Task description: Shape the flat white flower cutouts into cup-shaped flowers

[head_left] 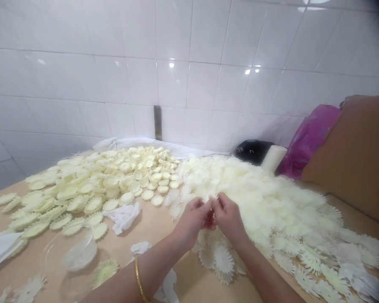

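Observation:
Both my hands meet over the table, pinching a small whitish flower-shaped cutout (210, 197) between the fingertips. Most of that piece is hidden by the fingers. My left hand (194, 219), with a gold bangle on the wrist, is closed on its near side. From the right, my right hand (229, 216) grips the same piece with thumb and forefinger. Just beneath the hands lie loose white cutouts (219, 256) with toothed edges. A large heap of pale, thin flower cutouts (255, 189) spreads behind and to the right.
On the left is a pile of yellowish round, scalloped pieces (113, 181). A clear plastic bowl (80, 252) and crumpled white cloth (123, 216) lie nearer. At the back right stand a white roll (273, 159), a black bag (252, 150), a purple bag (309, 139) and a cardboard box (353, 155).

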The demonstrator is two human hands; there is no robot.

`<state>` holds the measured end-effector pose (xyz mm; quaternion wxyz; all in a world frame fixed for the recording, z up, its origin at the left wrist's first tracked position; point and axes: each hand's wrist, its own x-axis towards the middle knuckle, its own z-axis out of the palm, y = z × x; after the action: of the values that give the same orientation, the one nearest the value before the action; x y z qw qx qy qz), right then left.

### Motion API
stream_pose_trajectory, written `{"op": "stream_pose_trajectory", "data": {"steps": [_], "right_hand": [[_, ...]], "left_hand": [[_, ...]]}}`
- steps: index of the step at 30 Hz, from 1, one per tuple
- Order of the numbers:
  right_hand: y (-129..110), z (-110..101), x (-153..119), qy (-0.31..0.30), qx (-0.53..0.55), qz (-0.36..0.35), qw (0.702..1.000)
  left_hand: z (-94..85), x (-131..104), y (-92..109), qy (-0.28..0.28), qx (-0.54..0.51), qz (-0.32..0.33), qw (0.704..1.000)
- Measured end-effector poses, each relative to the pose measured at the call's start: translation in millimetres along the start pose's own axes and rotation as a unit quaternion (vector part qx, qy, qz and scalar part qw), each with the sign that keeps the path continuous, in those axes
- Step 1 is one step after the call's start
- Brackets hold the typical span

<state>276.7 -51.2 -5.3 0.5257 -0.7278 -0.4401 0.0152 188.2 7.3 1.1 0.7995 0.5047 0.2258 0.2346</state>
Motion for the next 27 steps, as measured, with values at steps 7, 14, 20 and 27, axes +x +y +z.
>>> {"op": "stream_pose_trajectory", "data": {"steps": [7,14,20,27], "right_hand": [[-1.8,-3.4,-1.1,-0.018,0.091,0.059,0.994],[-0.9,-6.3,-0.2,-0.080,0.179,0.060,0.979],[0.6,-7.3,1.1,-0.056,0.111,0.037,0.992],[-0.3,-11.0,2.5,-0.088,0.118,-0.090,0.985]], "left_hand": [[-3.2,2.7,-2.0,0.004,0.057,0.018,0.998],[-5.1,3.8,-2.4,0.035,0.078,0.028,0.996],[-9.0,7.7,-3.6,0.009,0.069,0.038,0.997],[-18.9,11.2,10.3,-0.012,0.041,0.041,0.998]]}}
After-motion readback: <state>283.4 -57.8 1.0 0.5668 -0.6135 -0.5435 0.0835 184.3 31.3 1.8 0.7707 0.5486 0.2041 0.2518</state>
